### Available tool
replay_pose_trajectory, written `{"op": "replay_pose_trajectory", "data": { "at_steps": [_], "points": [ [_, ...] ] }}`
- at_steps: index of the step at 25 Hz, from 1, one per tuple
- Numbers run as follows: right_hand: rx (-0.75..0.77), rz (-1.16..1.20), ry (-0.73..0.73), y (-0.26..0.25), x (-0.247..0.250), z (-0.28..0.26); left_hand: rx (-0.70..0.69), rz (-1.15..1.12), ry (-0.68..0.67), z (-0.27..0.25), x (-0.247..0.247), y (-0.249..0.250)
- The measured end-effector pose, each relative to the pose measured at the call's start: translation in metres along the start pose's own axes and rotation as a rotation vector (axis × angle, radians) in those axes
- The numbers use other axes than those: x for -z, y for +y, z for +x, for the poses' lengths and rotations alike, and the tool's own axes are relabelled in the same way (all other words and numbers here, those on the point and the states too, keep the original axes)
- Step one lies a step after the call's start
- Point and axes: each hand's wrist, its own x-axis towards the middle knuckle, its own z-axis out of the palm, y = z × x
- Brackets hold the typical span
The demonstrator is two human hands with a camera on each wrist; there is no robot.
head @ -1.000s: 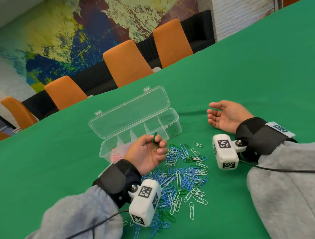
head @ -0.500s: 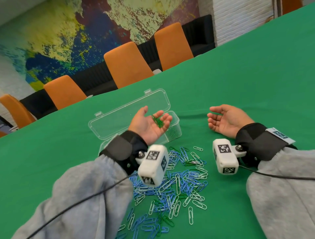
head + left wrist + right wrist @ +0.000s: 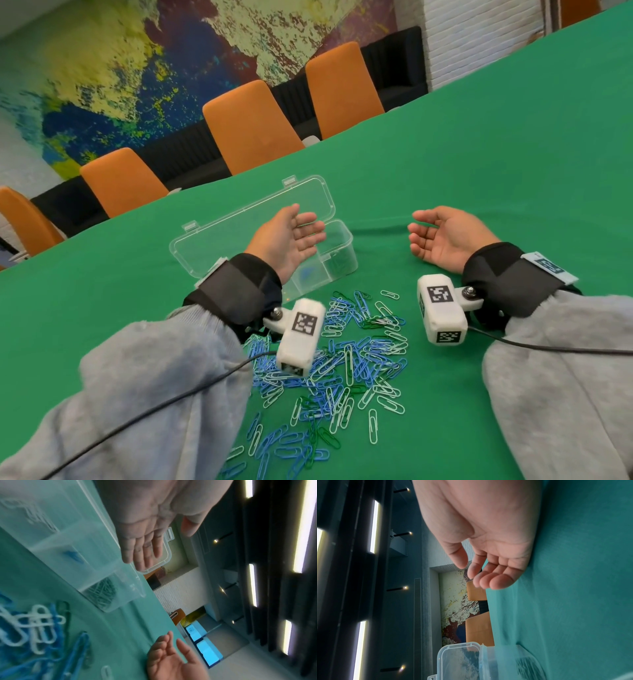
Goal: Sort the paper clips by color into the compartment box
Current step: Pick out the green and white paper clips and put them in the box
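A clear compartment box (image 3: 344, 265) stands with its lid (image 3: 246, 222) swung back. My left hand (image 3: 303, 226) hovers over its right part, palm turned up, fingers straight, nothing in it. Green clips (image 3: 337, 262) lie in the right-end compartment and blue clips (image 3: 305, 274) in the one beside it. In the left wrist view the empty palm (image 3: 142, 545) is above the box wall (image 3: 96, 566) and the green clips (image 3: 102, 592). A pile of blue, white and green paper clips (image 3: 352, 359) lies in front of the box. My right hand (image 3: 423, 229) rests palm up on the cloth, loosely curled, empty (image 3: 488, 563).
The green tablecloth (image 3: 496, 154) stretches far to the right and behind the box. Orange chairs (image 3: 250, 126) line the far edge. Both wrist cameras (image 3: 442, 313) and their cables hang over the clip pile and the near cloth.
My left hand lifted green clips from the pile, carried them over the box and opened; the clips have left the palm. The right hand stayed put.
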Motion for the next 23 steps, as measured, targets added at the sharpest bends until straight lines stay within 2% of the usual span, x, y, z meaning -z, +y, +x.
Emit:
{"op": "replay_pose_trajectory", "data": {
  "at_steps": [2, 5, 7, 9, 12, 17, 23],
  "points": [
    [0.0, -0.001, 0.002, 0.0, 0.0, -0.001, -0.115, 0.256, -0.054, -0.015, -0.001, -0.006],
    [0.002, -0.004, 0.003, 0.0, 0.0, -0.001, -0.328, 1.064, -0.301, -0.03, -0.001, -0.02],
    [0.0, -0.005, 0.002, 0.0, 0.0, -0.001, -0.387, 1.425, -0.462, -0.031, -0.004, -0.033],
    [0.003, -0.003, 0.0, 0.0, 0.0, -0.001, -0.388, 1.505, -0.541, -0.028, -0.011, -0.043],
    [0.007, 0.003, 0.004, 0.001, 0.001, 0.0, -0.371, 1.548, -0.581, -0.02, -0.025, -0.052],
    [0.003, 0.003, 0.004, 0.001, 0.001, 0.001, -0.301, 1.668, -0.606, -0.016, -0.039, -0.053],
    [-0.006, 0.002, 0.007, 0.0, 0.0, 0.0, -0.337, 1.845, -0.576, -0.022, -0.031, -0.057]
  ]
}}
